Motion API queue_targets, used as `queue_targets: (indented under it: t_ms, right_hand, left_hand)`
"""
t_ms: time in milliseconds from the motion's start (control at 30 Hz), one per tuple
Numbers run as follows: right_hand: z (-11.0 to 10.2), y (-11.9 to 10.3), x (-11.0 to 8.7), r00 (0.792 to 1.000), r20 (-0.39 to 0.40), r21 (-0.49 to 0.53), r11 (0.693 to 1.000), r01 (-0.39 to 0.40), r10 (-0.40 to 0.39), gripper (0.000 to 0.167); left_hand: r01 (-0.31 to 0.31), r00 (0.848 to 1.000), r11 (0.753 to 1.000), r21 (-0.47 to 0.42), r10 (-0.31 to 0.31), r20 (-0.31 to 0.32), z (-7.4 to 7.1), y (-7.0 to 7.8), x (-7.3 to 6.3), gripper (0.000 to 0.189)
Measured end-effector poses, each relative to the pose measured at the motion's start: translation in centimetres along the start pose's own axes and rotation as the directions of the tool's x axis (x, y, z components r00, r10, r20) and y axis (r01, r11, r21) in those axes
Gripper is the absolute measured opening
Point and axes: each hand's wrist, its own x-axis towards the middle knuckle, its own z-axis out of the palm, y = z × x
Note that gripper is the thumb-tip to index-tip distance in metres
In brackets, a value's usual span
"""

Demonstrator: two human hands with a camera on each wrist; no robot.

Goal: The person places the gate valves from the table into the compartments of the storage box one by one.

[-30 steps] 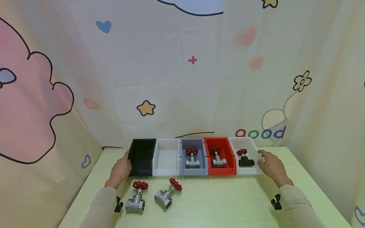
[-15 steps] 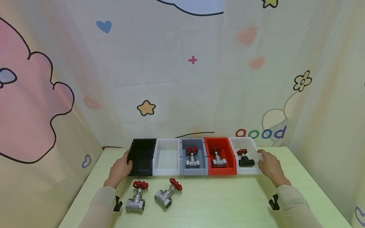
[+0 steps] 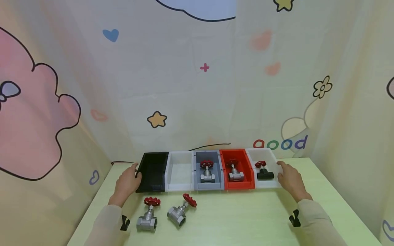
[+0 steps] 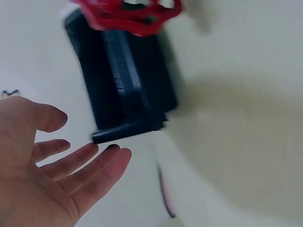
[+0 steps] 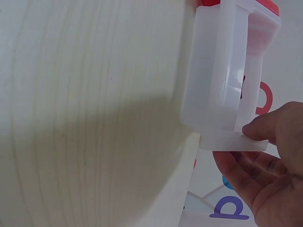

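Note:
Five joined bins stand in a row. My left hand [image 3: 126, 182] is beside the black bin [image 3: 151, 172] at the left end; in the left wrist view its fingers are spread and loosely extended by the bin's edge, contact unclear. My right hand [image 3: 292, 181] pinches the outer wall of the white bin [image 5: 208, 80] at the right end, thumb on the rim and fingers beneath. That bin holds a black valve [image 3: 265, 175] with a red handwheel. Metal valves lie in the grey bin [image 3: 208, 186] and the red bin [image 3: 240, 185].
Two metal valves with red handwheels, one upright-looking valve [image 3: 147, 222] and one tilted valve [image 3: 177, 215], lie on the pale table [image 3: 234, 218] in front of the bins. A second white bin [image 3: 180, 187] sits beside the black one. A patterned curtain [image 3: 184, 85] hangs behind.
The left hand has shifted slightly left, away from the black bin. The right hand stays on the white bin. The head view has tilted a little.

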Motion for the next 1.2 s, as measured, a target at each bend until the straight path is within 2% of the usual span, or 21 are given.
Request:
queue_targets:
  t_ms: [167, 600, 867, 1033, 1200]
  right_hand:
    - [-0.3, -0.3, -0.2, 1.000, -0.004, 0.010, 1.000, 0.001, -0.001, 0.044]
    - [-0.6, -0.6, -0.3, 1.000, 0.012, 0.002, 1.000, -0.016, 0.016, 0.045]
    - [-0.6, -0.6, -0.3, 0.999, 0.030, -0.003, 0.999, -0.032, 0.032, 0.045]
    - [-0.7, -0.5, -0.3, 1.000, 0.023, -0.008, 1.000, -0.017, 0.017, 0.045]
    - [-0.5, -0.5, -0.3, 1.000, 0.013, -0.001, 1.000, -0.016, 0.016, 0.045]
  left_hand:
    - [-0.057, 0.997, 0.998, 0.020, 0.058, -0.060, -0.9, 1.0, -0.5, 0.053]
    - [-0.138, 0.985, 0.989, 0.058, 0.143, -0.097, -2.1, 3.3, -2.7, 0.054]
    - [-0.200, 0.968, 0.975, 0.094, 0.212, -0.136, -3.0, 4.4, -4.6, 0.054]
    - [-0.231, 0.959, 0.966, 0.116, 0.246, -0.141, -3.2, 5.0, -5.6, 0.056]
    - [-0.262, 0.953, 0.956, 0.134, 0.278, -0.118, -3.3, 5.3, -6.5, 0.059]
